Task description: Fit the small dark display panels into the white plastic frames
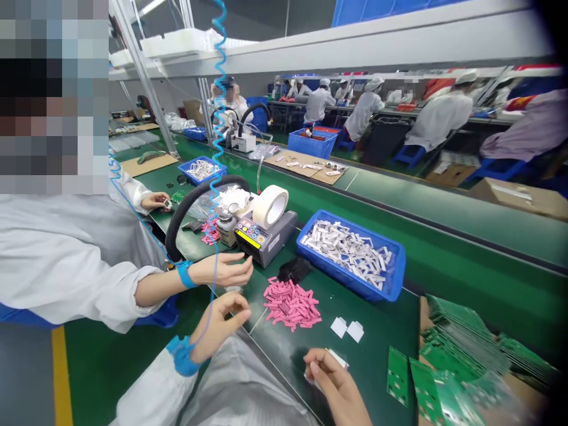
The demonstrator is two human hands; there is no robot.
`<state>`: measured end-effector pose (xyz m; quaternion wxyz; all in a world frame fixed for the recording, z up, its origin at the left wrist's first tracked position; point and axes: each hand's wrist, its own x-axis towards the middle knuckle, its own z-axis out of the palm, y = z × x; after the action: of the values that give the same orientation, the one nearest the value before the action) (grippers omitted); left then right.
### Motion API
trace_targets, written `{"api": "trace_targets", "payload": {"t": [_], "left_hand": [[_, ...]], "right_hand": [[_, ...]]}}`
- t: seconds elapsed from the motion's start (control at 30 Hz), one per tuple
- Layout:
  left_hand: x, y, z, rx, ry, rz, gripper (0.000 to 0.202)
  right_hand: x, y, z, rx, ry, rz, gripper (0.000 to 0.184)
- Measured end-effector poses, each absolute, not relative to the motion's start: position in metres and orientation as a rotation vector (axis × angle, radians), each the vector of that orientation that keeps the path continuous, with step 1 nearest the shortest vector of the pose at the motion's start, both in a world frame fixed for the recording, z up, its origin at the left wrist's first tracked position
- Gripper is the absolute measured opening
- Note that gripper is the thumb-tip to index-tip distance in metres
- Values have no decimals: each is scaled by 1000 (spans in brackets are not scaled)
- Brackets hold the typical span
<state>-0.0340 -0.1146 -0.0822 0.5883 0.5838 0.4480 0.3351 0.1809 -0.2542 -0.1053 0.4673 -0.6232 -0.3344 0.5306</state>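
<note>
Your right hand (331, 381) pinched a small white piece (338, 358) between thumb and fingers, low over the green tabletop (275, 355), while your left hand (217, 325) was curled with its fingertips closed toward the thumb; you could not tell whether it held anything. A blue strap (181, 356) circled your left wrist. Both hands were on the near side of the blue tray (350, 254) of white strips (346, 251), your right closer to it than your left. Just in front of the tray lay a pile of pink pieces (290, 305), with two white squares (347, 329) nearer your right hand. A clump of black pieces (293, 269) sat by the tray's left corner, and a tape dispenser (266, 236) stood beyond that corner. Green circuit boards (457, 349) were stacked past the tray's right end. A co-worker's hand (222, 269) hung just above your left hand, and their other hand (155, 201) held a small object (167, 204) farther from the tray.
</note>
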Motion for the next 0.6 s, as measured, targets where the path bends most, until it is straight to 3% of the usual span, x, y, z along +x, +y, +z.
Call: {"api": "trace_targets", "payload": {"t": [0.23,0.47,0.6], "left_hand": [[-44,-89,-148,1487,1555,947,37],[-24,-56,-158,1519,1967,1014,17],[-25,-61,-164,1556,1982,1099,44]], "right_hand": [[179,-257,-102,-1546,-889,1329,51],[177,-262,-92,-1572,-903,1329,56],[184,-268,-96,-1547,-881,1319,51]]}}
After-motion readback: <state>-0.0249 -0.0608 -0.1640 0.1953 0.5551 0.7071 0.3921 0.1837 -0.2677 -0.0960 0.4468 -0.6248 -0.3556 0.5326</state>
